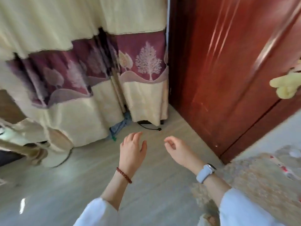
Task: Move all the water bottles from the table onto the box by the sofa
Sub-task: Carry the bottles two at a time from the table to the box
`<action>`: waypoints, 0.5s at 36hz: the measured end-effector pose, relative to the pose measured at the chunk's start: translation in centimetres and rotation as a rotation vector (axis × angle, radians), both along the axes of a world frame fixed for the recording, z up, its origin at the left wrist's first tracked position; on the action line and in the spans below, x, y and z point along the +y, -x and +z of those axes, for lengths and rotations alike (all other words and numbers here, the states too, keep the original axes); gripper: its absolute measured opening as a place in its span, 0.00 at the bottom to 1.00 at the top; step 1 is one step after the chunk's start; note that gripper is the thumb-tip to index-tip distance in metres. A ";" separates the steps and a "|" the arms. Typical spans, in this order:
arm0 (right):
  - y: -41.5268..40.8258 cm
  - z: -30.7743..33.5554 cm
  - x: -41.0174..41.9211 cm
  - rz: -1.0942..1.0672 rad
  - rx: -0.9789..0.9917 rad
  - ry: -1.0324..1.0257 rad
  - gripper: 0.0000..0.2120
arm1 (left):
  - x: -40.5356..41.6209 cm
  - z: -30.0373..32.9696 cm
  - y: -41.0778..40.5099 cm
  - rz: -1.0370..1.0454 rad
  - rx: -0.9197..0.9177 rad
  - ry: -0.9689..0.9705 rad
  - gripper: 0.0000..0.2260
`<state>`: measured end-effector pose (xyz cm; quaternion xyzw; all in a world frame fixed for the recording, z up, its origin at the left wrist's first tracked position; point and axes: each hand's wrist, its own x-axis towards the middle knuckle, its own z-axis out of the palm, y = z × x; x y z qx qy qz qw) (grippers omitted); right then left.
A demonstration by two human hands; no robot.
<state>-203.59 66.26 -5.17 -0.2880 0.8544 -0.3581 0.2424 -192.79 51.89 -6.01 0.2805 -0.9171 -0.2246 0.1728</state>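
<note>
Left hand (132, 150), red bead bracelet (124, 175) at the wrist, is hanging over the grey floor (91, 176) with fingers relaxed, holding nothing; right hand (176, 148), pale watch (205, 174) at the wrist, is hovering beside it, fingers loosely curled, also holding nothing. Farther off, a cream-and-maroon curtain (97, 75) is hanging beside a red-brown door (219, 70). Bottles, table, box are not showing in this blurred view.

neither the water bottles, the counter nor the box by the sofa shows in this view; the frame is blurred and takes in none of them.
</note>
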 end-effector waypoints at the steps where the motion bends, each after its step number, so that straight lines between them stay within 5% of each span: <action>1: -2.2 0.4 -3.0 0.064 -0.012 0.009 0.10 | -2.4 0.2 -3.2 0.072 0.003 -0.005 0.15; 18: -40.5 0.9 -40.2 1.157 0.060 -0.089 0.13 | -22.4 -0.3 -48.0 1.110 0.034 -0.145 0.15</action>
